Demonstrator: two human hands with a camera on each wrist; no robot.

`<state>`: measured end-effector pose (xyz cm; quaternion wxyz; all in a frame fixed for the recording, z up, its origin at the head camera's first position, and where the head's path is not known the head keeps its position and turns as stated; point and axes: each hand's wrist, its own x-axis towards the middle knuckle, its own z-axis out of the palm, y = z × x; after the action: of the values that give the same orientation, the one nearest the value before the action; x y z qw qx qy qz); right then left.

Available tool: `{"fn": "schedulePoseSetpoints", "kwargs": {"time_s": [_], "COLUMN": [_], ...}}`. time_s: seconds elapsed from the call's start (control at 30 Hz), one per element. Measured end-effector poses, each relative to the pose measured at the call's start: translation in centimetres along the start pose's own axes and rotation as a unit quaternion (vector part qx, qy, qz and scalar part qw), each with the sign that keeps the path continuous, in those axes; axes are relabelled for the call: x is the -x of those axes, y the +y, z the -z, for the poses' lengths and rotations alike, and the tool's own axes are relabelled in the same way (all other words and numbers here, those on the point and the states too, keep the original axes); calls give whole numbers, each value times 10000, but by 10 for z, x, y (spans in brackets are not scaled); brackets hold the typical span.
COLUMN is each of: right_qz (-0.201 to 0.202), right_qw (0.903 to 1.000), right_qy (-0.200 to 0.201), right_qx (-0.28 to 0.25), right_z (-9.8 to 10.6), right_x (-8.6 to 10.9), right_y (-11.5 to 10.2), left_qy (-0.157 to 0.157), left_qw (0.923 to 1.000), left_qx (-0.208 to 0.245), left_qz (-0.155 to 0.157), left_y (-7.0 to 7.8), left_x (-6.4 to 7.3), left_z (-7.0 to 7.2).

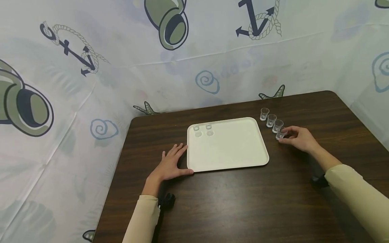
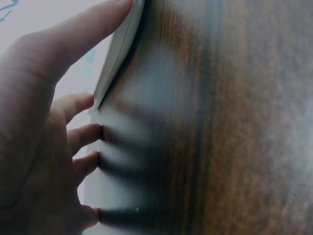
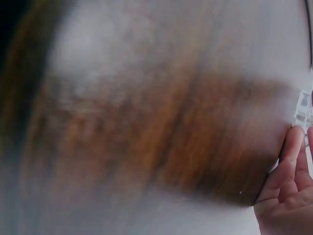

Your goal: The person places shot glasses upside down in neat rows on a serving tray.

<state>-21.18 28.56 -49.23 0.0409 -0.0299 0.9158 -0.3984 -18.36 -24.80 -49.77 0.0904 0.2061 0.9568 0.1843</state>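
Note:
A white rectangular tray (image 1: 228,148) lies on the dark wooden table. At its lower left corner my left hand (image 1: 170,165) spreads its fingers, thumb and index finger touching the tray's edge; the left wrist view shows the thumb along the rim (image 2: 115,58). Two clear shot glasses, one on the left (image 1: 198,134) and one beside it (image 1: 210,133), stand near the tray's upper left corner, seemingly upside down. Right of the tray, my right hand (image 1: 299,139) pinches the nearest shot glass (image 1: 280,135) of a slanting row. The right wrist view catches only part of that hand and some clear glass (image 3: 302,105).
Beyond the held glass, the row continues upright with a shot glass (image 1: 277,126), another (image 1: 271,120) and a farthest one (image 1: 264,114). A patterned cloth (image 1: 170,81) hangs behind the table (image 1: 243,202) and along its left side.

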Motion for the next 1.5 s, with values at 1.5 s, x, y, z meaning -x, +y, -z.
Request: {"fn": "schedulePoseSetpoints", "kwargs": {"time_s": [1.5], "right_qz": [298], "right_qw": [9899], "right_qy": [-1067], "right_qx": [-885], "right_z": [29], "right_x": [3], "right_y": [-28], "left_qy": [44], "left_qw": [10000], "left_qx": [-52], "left_qz": [-53], "left_y": [1], "left_x": [0], "left_z": [2]}}
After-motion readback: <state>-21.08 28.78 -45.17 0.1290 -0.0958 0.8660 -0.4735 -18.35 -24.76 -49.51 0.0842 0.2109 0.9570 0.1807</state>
